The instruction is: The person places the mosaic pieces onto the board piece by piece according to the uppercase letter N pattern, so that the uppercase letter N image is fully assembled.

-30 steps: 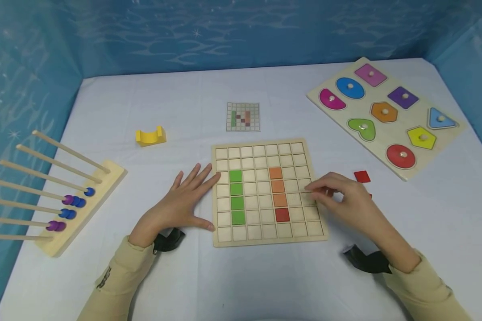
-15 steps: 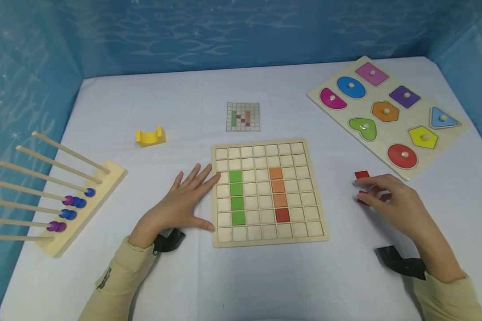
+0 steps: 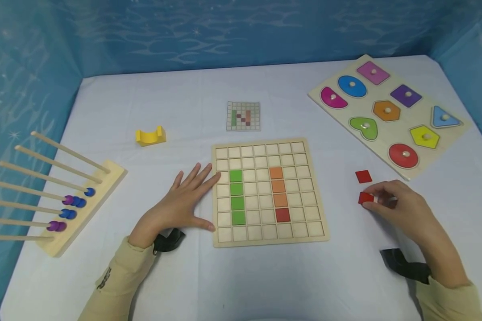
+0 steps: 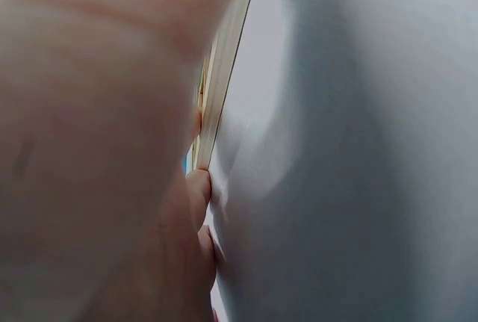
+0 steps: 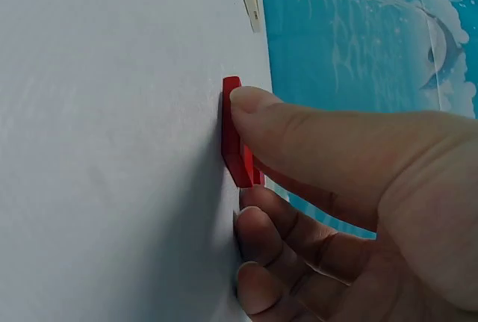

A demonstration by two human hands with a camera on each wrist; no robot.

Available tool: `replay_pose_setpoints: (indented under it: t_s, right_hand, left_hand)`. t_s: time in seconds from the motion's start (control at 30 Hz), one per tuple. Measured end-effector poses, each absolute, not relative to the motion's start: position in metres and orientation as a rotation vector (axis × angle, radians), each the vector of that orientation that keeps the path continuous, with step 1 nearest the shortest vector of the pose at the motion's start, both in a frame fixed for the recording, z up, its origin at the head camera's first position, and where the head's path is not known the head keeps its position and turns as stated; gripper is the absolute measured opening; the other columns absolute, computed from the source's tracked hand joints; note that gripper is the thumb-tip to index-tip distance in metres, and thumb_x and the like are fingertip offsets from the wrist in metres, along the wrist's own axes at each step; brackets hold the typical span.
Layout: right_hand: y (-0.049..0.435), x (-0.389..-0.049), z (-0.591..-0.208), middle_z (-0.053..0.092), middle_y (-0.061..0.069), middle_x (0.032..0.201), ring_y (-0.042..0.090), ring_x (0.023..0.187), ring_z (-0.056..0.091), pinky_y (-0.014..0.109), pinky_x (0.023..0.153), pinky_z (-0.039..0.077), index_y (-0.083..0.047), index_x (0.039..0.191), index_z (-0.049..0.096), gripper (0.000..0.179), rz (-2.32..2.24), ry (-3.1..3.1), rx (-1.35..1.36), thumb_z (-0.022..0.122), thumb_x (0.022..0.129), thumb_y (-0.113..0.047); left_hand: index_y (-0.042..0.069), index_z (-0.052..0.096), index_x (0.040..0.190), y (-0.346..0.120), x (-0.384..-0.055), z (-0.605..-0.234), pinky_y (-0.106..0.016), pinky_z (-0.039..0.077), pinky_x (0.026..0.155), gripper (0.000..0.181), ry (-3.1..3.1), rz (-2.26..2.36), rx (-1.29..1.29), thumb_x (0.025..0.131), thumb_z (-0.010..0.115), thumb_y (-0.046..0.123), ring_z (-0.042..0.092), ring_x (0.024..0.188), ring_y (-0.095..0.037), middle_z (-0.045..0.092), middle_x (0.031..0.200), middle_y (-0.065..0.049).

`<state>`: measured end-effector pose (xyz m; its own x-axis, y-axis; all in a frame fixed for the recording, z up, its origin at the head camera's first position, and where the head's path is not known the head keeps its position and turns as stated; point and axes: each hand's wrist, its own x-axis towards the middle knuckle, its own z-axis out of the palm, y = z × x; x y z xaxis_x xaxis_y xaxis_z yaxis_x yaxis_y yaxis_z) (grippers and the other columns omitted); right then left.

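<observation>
A wooden grid board (image 3: 271,244) lies in the middle of the table in the head view. It bears a column of green tiles (image 3: 236,189), a column of orange tiles (image 3: 278,186) and one red tile (image 3: 283,215) below the orange ones. My left hand (image 3: 180,203) has its fingers spread, touching the board's left edge. Right of the board, my right hand (image 3: 397,207) pinches a loose red square tile (image 3: 366,198) between thumb and fingers; the right wrist view shows the thumb on that tile's edge (image 5: 231,124). A second loose red tile (image 3: 363,176) lies just beyond it.
A small printed pattern card (image 3: 243,117) lies behind the board. At the left are a yellow arched block (image 3: 150,136) and a wooden peg stand (image 3: 108,171) with blue and purple beads. A knobbed shape puzzle (image 3: 401,138) lies at the back right.
My right hand has moved right, from the board's right edge to the loose red tiles, and now pinches the nearer one. My left hand has stayed in place.
</observation>
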<state>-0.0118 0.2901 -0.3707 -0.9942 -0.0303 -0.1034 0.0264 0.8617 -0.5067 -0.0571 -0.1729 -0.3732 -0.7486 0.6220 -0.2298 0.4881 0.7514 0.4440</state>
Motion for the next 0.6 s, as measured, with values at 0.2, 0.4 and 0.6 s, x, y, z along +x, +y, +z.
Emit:
replay_pose_setpoints:
  t_s: [0.2, 0.4, 0.6]
  right_hand:
    - [0.284, -0.012, -0.37, 0.051, 0.013, 0.094, 0.029, 0.082, 0.048, 0.01, 0.06, 0.037, 0.0, 0.102, 0.059, 0.037, -0.802, 2.949, -0.057, 0.08, 0.072, -0.002]
    - [0.282, -0.011, -0.37, 0.054, 0.011, 0.088, 0.027, 0.08, 0.048, 0.011, 0.06, 0.037, -0.003, 0.098, 0.057, 0.036, -0.81, 2.979, -0.085, 0.08, 0.07, 0.0]
    - [0.279, -0.01, -0.363, 0.061, 0.01, 0.083, 0.029, 0.077, 0.053, 0.01, 0.059, 0.039, -0.004, 0.092, 0.059, 0.026, -0.818, 2.999, -0.066, 0.077, 0.074, 0.0]
  left_hand:
    - [0.015, 0.013, 0.152, -0.173, -0.057, -0.372, -0.053, -0.006, 0.105, 0.119, 2.582, 0.519, 0.847, 0.061, 0.076, 0.062, -0.013, 0.139, -0.023, -0.003, 0.156, -0.006]
    - [0.015, 0.014, 0.152, -0.173, -0.057, -0.372, -0.053, -0.006, 0.105, 0.119, 2.586, 0.521, 0.852, 0.061, 0.076, 0.062, -0.012, 0.139, -0.024, -0.002, 0.156, -0.006]
    - [0.015, 0.013, 0.152, -0.173, -0.057, -0.372, -0.054, -0.006, 0.105, 0.119, 2.585, 0.514, 0.865, 0.062, 0.075, 0.062, -0.012, 0.139, -0.024, -0.003, 0.156, -0.006]
